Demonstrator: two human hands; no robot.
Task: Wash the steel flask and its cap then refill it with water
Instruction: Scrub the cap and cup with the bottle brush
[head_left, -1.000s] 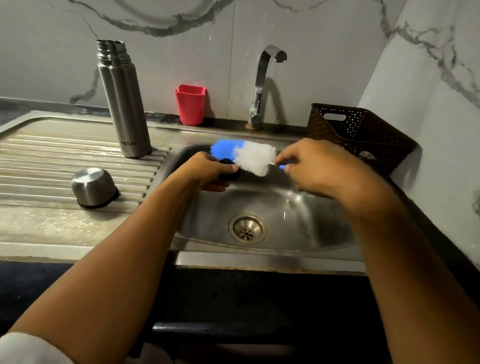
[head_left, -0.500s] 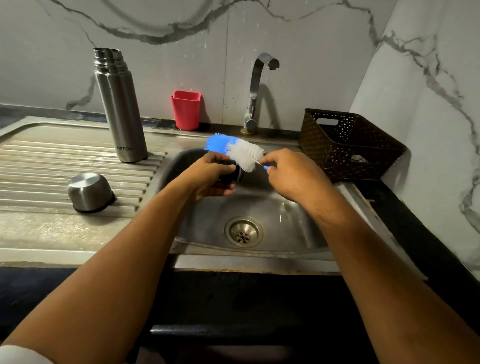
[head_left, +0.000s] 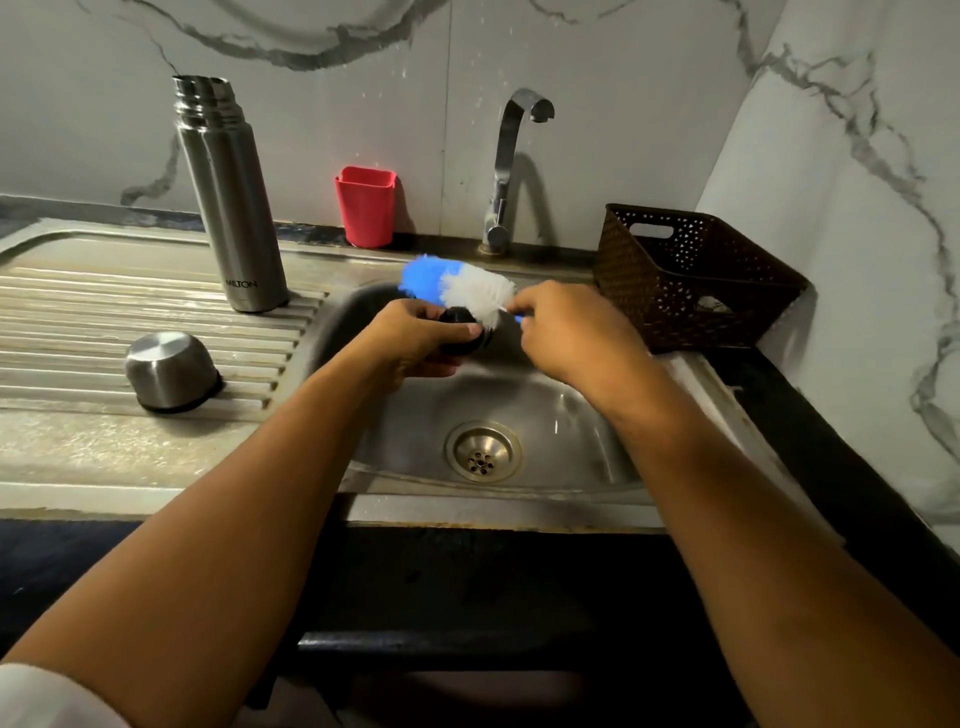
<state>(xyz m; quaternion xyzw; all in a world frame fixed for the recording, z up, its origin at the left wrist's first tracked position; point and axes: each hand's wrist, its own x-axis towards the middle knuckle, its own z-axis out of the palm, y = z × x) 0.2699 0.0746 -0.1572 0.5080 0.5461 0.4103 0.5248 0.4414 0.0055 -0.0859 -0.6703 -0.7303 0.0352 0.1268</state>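
Two hands meet over the sink: left hand curls its fingers round the black cap, right hand pinches the brush by its handle, bristles touching the cap. And the flask stands upright on the drainboard (steel cup inverted nearby).

A red plastic cup stood at the far edge against the grey-veined marble wall. Well to its right, in the far corner, a dark brown perforated basket sat on the black bench.
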